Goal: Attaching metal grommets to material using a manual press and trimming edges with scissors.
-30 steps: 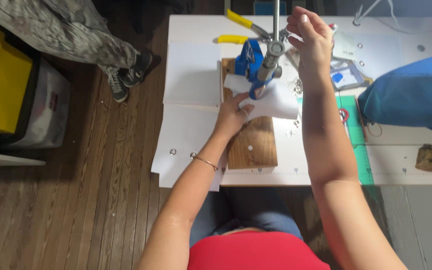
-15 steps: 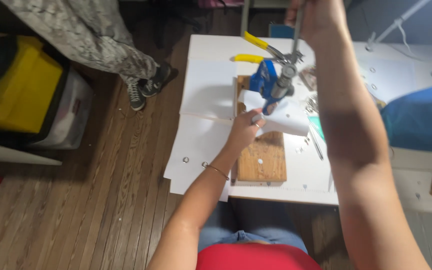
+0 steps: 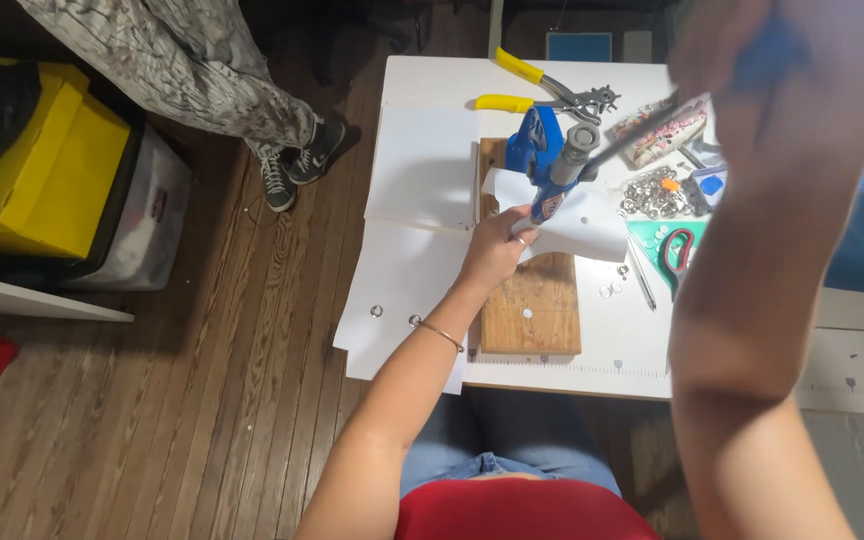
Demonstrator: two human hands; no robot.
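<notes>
A blue hand press (image 3: 544, 170) stands on a wooden board (image 3: 532, 305) on the white table (image 3: 642, 345). My left hand (image 3: 497, 245) pinches a white sheet of paper (image 3: 587, 220) that lies under the press head. My right hand (image 3: 752, 50) is raised close to the camera and blurred, closed on the press's long lever handle (image 3: 632, 130), which slants up from the press.
Yellow-handled punch pliers (image 3: 542, 90) lie at the table's far edge. A pile of metal eyelets (image 3: 657, 192), scissors (image 3: 677, 255) and a patterned pouch (image 3: 667, 130) sit right of the press. White sheets (image 3: 402, 280) overhang the left edge. Another person's legs (image 3: 252, 110) and a yellow bin (image 3: 37, 175) are left.
My head has shifted, so the table sits further right and lower in view. My right arm now fills the right side, nearer the camera. My left hand stays on the paper.
</notes>
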